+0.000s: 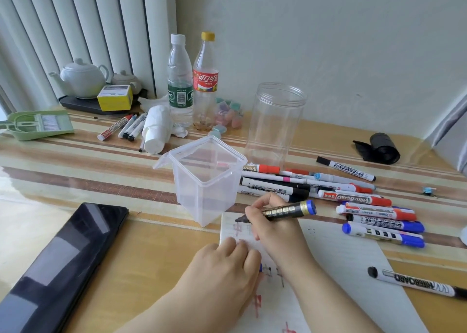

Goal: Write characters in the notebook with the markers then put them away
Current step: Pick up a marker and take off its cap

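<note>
Scanning from nine o'clock, we meet a flat black tablet lying on the striped wooden counter, then a clear square plastic tub standing open just beyond the page. At six o'clock our left hand presses down on the white lined notebook, fingers curled loosely, a bit of blue showing under them; we cannot tell whether it grips anything. Our right hand pinches a black-and-gold marker with a blue end low on the barrel, its dark tip touching the paper's top left corner.

We judge the marker light, stiff and smooth, best held near the tip for control; the paper is thin and would slide without the bracing hand.

Toward three o'clock a loose heap of red, blue and black whiteboard markers lies beside the notebook, and one black marker rests on the page's right edge.
</note>
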### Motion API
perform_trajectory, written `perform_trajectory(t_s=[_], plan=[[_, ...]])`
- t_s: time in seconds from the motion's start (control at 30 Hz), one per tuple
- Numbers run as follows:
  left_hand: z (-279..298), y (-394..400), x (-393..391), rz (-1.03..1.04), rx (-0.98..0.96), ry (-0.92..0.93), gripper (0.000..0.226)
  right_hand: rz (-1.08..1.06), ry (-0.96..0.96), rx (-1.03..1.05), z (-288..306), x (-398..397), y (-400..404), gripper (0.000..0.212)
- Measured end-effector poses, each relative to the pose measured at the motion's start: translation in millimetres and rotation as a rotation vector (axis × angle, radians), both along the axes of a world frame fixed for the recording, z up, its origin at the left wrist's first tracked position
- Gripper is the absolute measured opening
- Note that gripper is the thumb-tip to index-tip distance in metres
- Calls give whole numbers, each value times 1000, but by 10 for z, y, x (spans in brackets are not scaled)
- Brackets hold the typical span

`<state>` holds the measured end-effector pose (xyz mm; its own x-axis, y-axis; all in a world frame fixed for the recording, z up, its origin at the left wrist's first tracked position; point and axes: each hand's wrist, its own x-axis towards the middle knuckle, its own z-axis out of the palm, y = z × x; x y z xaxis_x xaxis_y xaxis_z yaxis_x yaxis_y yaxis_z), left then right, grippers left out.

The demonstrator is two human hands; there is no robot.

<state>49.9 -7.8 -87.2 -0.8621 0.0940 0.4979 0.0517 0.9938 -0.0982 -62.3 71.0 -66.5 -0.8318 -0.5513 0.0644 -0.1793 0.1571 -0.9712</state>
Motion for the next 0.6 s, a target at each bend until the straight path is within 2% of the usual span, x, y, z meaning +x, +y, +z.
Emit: perform_trajectory(t_s=[0.07,0.17,0.3,0.47,0.6], plan=[[-52,-27,13,30,25,17,38,0,74,4,-9,-13,1,21],[-47,-59,26,44,47,24,32,-2,181,43,-9,-39,-5,25],[-63,-66,16,52,68,23,30,9,150,71,-12,-68,-7,22],[-86,-69,13,20,82,26,43,26,269,69,-26,-66,-26,32],[-62,-89,27,5,81,25,29,40,290,68,-52,-75,-22,32]])
